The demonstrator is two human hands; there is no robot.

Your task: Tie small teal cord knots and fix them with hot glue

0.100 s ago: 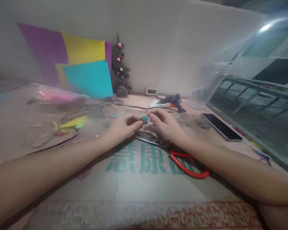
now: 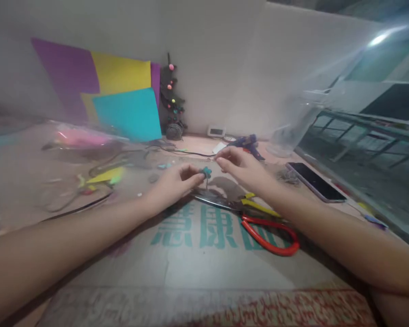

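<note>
Between thumb and forefinger, my left hand [image 2: 177,184] pinches a small teal flower-like piece [image 2: 207,171] with a thin stem hanging down. Up and to the right of it, my right hand [image 2: 241,165] has thumb and index finger close together; whether anything tiny is between them cannot be made out. Red-handled scissors [image 2: 271,247] lie below both hands, blades pointing left toward my left fingers. Yellow handles of another tool [image 2: 259,207] show beneath my right wrist. Printed cardboard [image 2: 191,268] lies under the scissors.
A dark glue gun [image 2: 247,141] and a small white display [image 2: 216,131] are at the back. A phone [image 2: 315,181] lies right. Coloured sheets [image 2: 127,113] lean on the wall beside a small decorated tree [image 2: 173,106]. Yellow scraps [image 2: 105,175] and cords lie left.
My right hand has moved up and right, away from the teal piece, uncovering the yellow handles. My left hand still holds the piece.
</note>
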